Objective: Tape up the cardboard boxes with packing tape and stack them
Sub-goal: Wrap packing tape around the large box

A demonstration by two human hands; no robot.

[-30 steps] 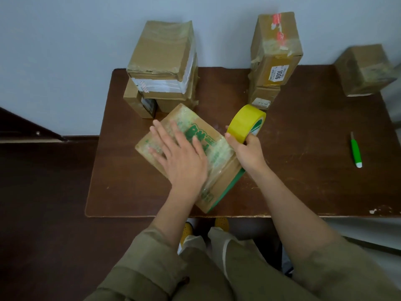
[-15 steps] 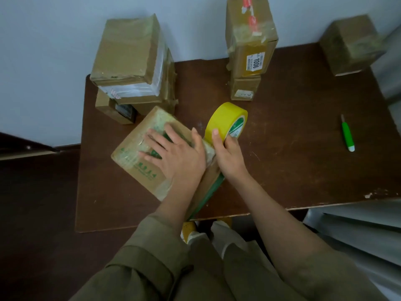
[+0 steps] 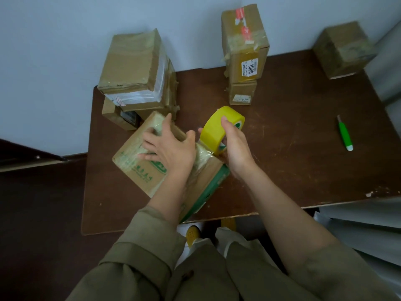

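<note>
Single head view — looks steeply down, close over table (image 3: 303, 148).

Dim, soft light; slight motion blur; wide-angle edge distortion.

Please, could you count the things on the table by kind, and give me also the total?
Cardboard boxes: 6 – printed one under the left hand, left pile of two, middle pile of two, corner one
Yellow tape roll, gripped by the right hand: 1
Green cutter: 1
Total: 8
</note>
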